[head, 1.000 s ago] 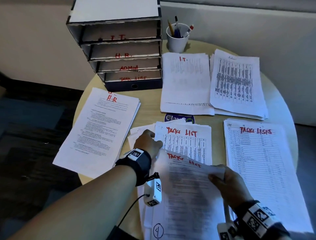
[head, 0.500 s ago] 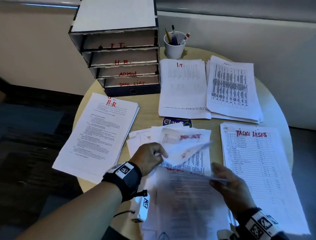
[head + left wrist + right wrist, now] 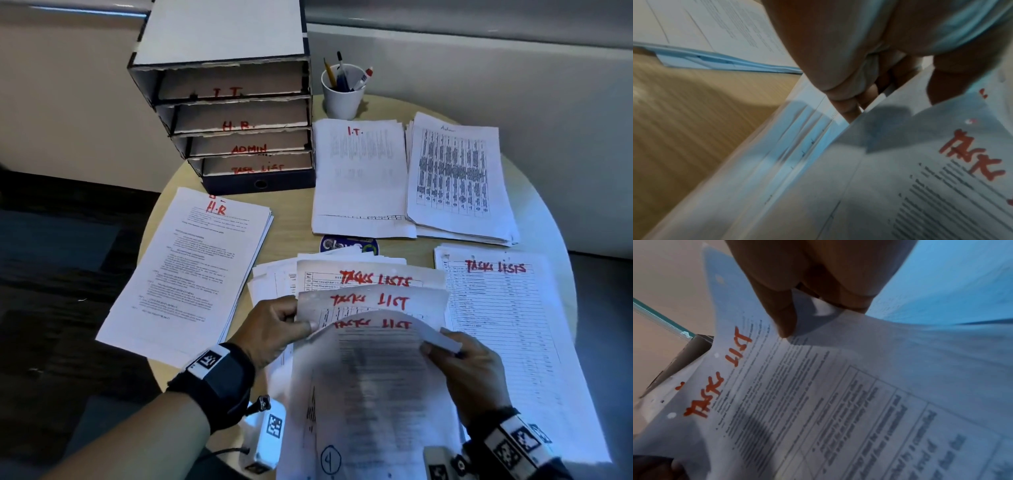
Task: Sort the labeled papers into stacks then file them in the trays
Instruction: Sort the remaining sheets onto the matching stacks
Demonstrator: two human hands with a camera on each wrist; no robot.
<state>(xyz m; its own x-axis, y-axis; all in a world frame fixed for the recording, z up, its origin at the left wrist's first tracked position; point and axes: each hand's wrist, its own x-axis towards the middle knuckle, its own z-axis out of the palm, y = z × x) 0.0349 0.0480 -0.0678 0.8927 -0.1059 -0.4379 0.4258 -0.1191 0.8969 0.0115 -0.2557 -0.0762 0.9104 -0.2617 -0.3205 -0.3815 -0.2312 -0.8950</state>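
Note:
Several loose sheets marked "TASK LIST" in red fan out over the unsorted pile at the table's near middle. The front sheet is lifted and bowed; my left hand pinches its top left corner and my right hand pinches its folded top right corner. Behind it lie a second "TASK LIST" sheet and a "TASKS LISTS" sheet. Sorted stacks lie around: H.R at left, I.T. and Admin at the back, TASKS LISTS at right.
A four-slot tray unit labeled I.T., H.R., ADMIN and TASK LIST stands at the back left of the round wooden table. A white cup of pens is beside it. A round sticker shows beyond the pile.
The sheets have been fanned: a third sheet, "TASKS LISTS", now shows behind the other two. My left hand has come onto the front sheet's top left corner. The right hand keeps its hold.

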